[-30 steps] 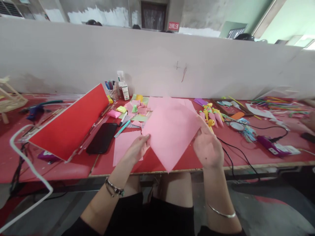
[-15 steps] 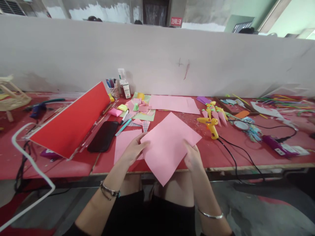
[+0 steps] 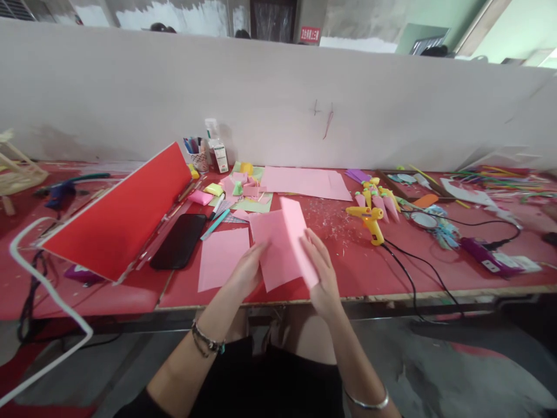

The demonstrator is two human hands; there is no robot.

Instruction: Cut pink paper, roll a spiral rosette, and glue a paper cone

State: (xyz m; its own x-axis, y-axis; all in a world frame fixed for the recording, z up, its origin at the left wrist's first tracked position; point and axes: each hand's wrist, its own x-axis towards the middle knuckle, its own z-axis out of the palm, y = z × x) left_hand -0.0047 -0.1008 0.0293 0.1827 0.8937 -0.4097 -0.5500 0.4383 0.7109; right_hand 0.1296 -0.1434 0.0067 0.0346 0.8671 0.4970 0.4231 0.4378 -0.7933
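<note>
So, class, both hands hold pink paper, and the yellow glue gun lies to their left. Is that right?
No: the left hand and right hand do hold pink paper, but the yellow glue gun lies to their right, not left, as the head view shows.

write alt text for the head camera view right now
A person's left hand and right hand hold a pink paper sheet, its right part raised, over a red tabletop. A black rectangular phone lies to the left, a yellow plastic glue gun to the right.
</note>
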